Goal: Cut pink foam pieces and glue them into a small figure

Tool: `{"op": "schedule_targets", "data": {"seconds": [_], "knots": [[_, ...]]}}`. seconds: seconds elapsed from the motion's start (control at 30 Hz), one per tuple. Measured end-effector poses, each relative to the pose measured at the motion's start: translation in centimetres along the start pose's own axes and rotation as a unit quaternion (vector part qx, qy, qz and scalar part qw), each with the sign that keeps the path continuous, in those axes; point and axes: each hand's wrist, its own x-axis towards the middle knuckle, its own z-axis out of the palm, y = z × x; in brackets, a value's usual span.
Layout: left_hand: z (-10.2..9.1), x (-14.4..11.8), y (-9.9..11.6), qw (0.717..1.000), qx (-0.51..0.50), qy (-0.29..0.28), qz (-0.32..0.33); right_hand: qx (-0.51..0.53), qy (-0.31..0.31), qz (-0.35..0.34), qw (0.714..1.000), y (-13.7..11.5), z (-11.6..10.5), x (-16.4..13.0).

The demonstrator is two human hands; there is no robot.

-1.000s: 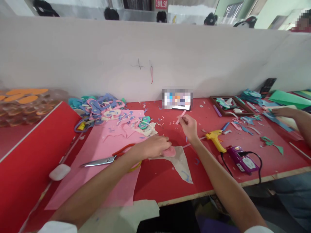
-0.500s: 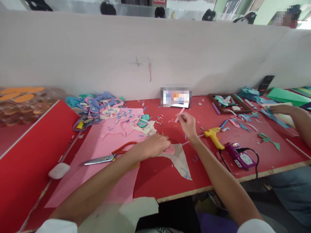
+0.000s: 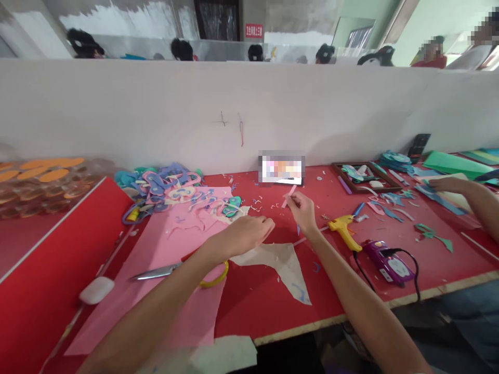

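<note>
Over the red table [image 3: 351, 291], my right hand [image 3: 302, 212] pinched a thin pink strip [image 3: 289, 196] between fingertips. My left hand [image 3: 249, 234] closed around a pink foam piece [image 3: 268, 232], just above the beige offcut [image 3: 286, 262], scissors [image 3: 159, 271] beside it.

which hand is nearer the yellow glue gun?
Right. The right hand holds a pink strip just left of the glue gun; the left hand is farther left.

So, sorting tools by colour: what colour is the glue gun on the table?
Yellow. The glue gun shows in the head view, lying right of the right hand.
</note>
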Motion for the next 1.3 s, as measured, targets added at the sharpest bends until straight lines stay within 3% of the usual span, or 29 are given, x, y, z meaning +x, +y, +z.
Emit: {"op": "schedule_targets", "data": {"seconds": [0.13,0.37,0.53,0.63,0.77,0.9,1.1,1.3], "knots": [[-0.7,-0.1,-0.4,1.0,-0.004,-0.01,-0.015,0.008,-0.003,0.003,1.0,0.2,0.1,0.1],[-0.6,0.5,-2.0,0.998,0.045,0.02,-0.027,-0.002,0.0,-0.003,1.0,0.3,-0.1,0.1],[0.3,0.9,-3.1,0.979,0.119,0.099,-0.132,-0.002,-0.003,-0.003,1.0,0.3,-0.1,0.1],[1.8,1.5,-2.7,0.979,0.084,0.085,-0.164,-0.005,-0.009,-0.003,1.0,0.1,-0.1,0.0],[4.1,2.2,-1.6,0.989,0.039,0.029,-0.137,-0.008,-0.018,-0.007,1.0,-0.2,-0.1,-0.1],[5.6,2.7,-1.8,0.991,0.014,0.032,-0.128,-0.009,-0.026,-0.006,1.0,-0.2,0.0,-0.1],[5.9,3.1,-2.8,0.986,-0.066,0.041,-0.148,-0.02,-0.029,-0.011,0.999,-0.2,0.2,-0.1],[5.6,3.2,-2.4,0.981,-0.115,0.047,-0.152,-0.02,-0.024,-0.012,0.999,-0.4,0.2,-0.2]]}}
